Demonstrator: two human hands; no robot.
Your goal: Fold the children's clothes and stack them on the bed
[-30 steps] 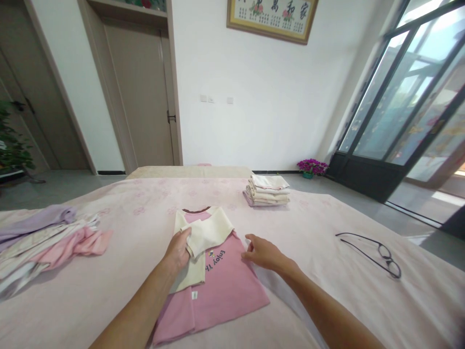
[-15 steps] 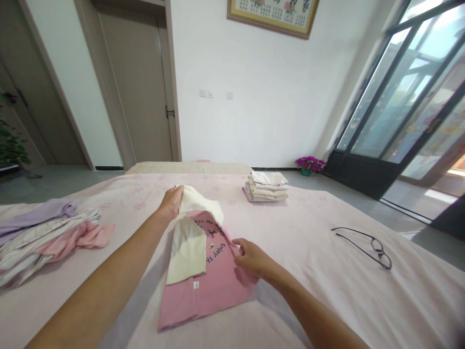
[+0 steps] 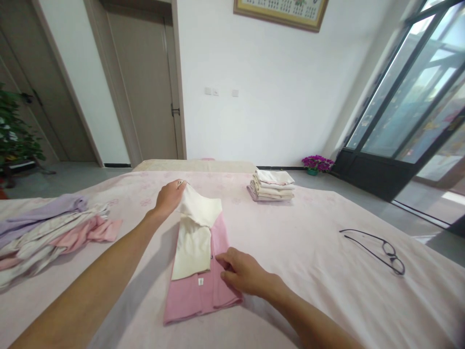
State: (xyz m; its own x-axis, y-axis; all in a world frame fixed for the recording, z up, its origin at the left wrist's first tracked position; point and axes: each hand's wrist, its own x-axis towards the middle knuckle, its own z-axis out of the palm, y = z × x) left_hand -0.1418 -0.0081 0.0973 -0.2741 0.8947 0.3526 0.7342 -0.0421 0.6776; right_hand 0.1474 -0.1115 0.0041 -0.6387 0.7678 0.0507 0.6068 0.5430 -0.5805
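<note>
A pink shirt with cream sleeves [image 3: 189,303] lies in a narrow folded shape on the bed, one cream sleeve laid down over its front. At the far end, my left hand [image 3: 170,198] pinches a cream corner of it and holds that part slightly raised. My right hand [image 3: 241,272] is closed, with curled fingertips at the pink edge folded in over the middle; exactly how much cloth they grip is partly hidden. A small white tag [image 3: 200,281] shows near the lower middle of the shirt. The printed lettering is covered by the fold.
A stack of folded clothes [image 3: 272,186] stands beyond the shirt to the right. Rumpled clothes [image 3: 54,232] lie in a heap at the left. Eyeglasses [image 3: 388,252] rest on the pink bedsheet [image 3: 305,242] at the right. Purple flowers [image 3: 317,164] stand on the floor by the glass door.
My right hand has brought the shirt's right side inward to the left, covering the print and narrowing the shirt. My left hand still pinches the far corner. The view has turned slightly left.
</note>
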